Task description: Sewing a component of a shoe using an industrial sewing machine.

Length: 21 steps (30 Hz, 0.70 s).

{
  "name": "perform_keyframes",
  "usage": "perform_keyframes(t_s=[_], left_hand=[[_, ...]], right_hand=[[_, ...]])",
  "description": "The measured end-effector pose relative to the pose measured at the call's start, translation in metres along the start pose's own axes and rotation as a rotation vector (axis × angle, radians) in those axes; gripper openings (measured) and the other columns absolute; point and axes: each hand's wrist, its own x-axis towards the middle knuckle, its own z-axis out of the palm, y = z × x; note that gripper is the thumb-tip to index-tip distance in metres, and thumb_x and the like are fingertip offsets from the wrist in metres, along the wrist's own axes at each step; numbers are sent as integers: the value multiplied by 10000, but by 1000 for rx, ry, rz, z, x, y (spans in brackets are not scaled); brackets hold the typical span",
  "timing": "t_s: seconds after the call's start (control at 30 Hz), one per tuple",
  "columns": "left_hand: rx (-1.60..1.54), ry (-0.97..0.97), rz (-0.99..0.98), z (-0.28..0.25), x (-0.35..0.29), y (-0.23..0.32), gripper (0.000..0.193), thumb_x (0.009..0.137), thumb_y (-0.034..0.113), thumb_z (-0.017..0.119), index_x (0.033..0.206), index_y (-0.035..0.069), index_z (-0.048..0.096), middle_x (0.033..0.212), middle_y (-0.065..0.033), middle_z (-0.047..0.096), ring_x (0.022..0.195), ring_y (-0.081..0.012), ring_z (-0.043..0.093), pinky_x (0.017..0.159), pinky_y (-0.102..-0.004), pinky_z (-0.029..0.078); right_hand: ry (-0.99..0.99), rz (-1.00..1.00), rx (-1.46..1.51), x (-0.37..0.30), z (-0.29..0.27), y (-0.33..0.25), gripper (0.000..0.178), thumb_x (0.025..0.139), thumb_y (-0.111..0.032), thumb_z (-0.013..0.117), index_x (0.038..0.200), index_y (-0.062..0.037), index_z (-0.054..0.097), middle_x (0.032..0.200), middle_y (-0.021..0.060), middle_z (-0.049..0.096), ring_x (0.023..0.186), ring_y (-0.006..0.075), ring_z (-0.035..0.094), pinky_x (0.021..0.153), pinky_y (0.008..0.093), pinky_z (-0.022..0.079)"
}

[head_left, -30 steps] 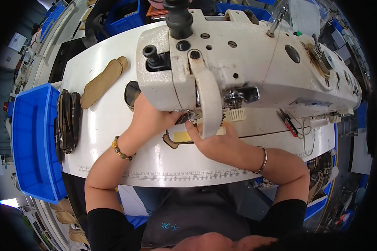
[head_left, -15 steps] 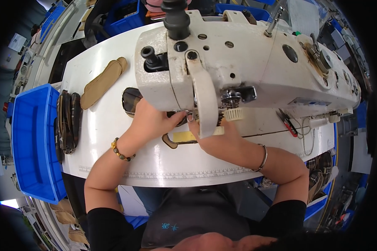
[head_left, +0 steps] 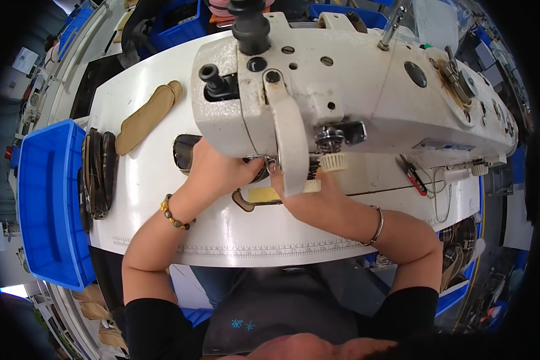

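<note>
Under the head of a white sewing machine point(head_left: 366, 78), both hands meet at a dark fabric shoe piece point(head_left: 185, 151), probably an upper. Its rounded end sticks out to the left, past my left hand point(head_left: 218, 171). The left thumb and fingers close on the piece beside the needle area. My right hand point(head_left: 306, 198) reaches in from the other side, thumb close to the left one; its fingers are partly hidden by the machine's curved white lever point(head_left: 289, 141). Just below the hands shows a narrow tan-edged end point(head_left: 242, 201), next to a yellow strip point(head_left: 263, 195). The stitching point is hidden.
Tan insole-shaped pieces point(head_left: 147, 120) lie on the white table at the left. Folded plaid pieces point(head_left: 99, 174) stand beside a blue bin point(head_left: 51, 204). Red-and-black thread snips point(head_left: 413, 176) and loose thread lie at the right. A printed ruler point(head_left: 234, 252) runs along the near edge.
The dark piece's left end has shifted slightly toward me and left. Both hands stay at nearly the same place by the needle area.
</note>
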Motion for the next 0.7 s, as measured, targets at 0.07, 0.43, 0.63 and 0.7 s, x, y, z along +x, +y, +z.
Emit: perform_keyframes(t_s=[0.07,0.43,0.63,0.7], left_hand=[[5,31,7,0,1,2,280,704,203,756,977,144,742,853,-80,714,822,-303,681,695,-400,547],[-90,-21,-43,-1,1,-4,222,784,226,722,994,157,739,865,-89,720,785,-315,690,663,-395,552],[-55,-134,-81,-15,-5,5,271,770,227,750,1025,135,728,898,-108,717,828,-313,688,679,-400,552],[33,-415,-127,-42,-9,25,275,765,148,744,1036,106,728,882,-127,712,799,-323,686,669,-392,553]], right_hand=[[228,108,919,5,22,-2,289,958,-90,584,1240,-24,579,1129,34,661,1087,127,638,778,254,542],[553,178,634,7,12,0,157,857,-110,601,984,-46,668,579,95,590,552,284,625,503,404,494],[720,204,845,11,29,0,126,863,-126,614,959,-75,677,575,104,590,558,293,630,524,394,504],[777,140,726,12,33,3,125,861,-127,619,959,-78,679,576,110,592,567,297,635,530,394,506]])
